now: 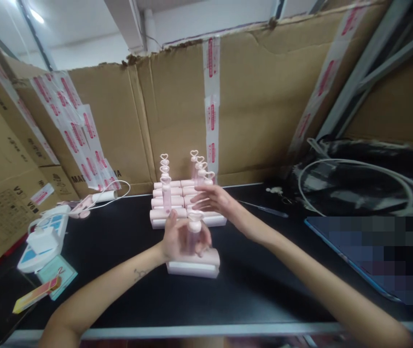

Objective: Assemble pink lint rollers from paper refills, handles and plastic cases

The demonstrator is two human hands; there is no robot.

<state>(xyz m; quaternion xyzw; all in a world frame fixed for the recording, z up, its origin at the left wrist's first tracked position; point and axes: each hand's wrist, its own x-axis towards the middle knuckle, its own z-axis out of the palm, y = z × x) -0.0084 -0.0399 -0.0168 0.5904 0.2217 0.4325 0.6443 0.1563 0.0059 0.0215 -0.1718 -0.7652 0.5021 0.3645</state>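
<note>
Black table (119,290), left hand (177,239) grip closed around upright pink tube (193,232), heart top up, right hand (217,200) open

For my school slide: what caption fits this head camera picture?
Left hand holds a pink heart-topped tube; right hand reaches the pink stack.

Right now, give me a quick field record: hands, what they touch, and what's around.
left hand: grips a pink heart-topped tube upright on a pink base block
right hand: fingers spread over the stacked pink blocks, contact unclear
surface: black table
left side: white power strip, cardboard boxes
right side: coiled white cable
</note>
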